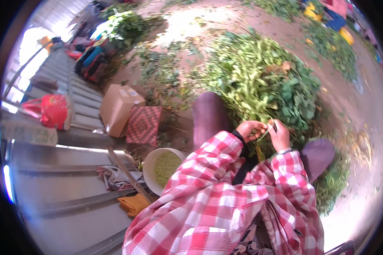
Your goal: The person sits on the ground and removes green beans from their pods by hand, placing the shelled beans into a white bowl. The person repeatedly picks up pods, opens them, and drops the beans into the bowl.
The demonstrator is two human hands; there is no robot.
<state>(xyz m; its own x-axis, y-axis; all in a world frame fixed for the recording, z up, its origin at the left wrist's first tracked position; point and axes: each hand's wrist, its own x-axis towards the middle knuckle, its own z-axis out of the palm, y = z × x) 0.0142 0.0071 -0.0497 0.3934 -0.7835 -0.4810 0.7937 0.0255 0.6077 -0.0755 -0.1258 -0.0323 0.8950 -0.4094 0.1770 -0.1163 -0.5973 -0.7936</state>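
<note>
A large heap of cut green plants with pods (pixel 245 73) lies on the ground between and beyond my knees. At its near edge my left hand (pixel 251 130) and my right hand (pixel 279 135) are close together. Their fingers pinch a thin pale-green plant piece (pixel 269 126), a stem or a pod; its exact kind is too small to tell. Beside my left thigh stands a white bucket (pixel 146 172), partly filled with small green shelled seeds (pixel 166 167).
To the left are a cardboard box (pixel 115 110), a woven red mat (pixel 143 125), a red bag (pixel 56 111), an orange cloth (pixel 134 204) and a corrugated metal wall (pixel 67 181). Loose leaves (pixel 175 79) litter the earth floor. A person (pixel 333 14) sits near yellow containers (pixel 313 12) at the upper right.
</note>
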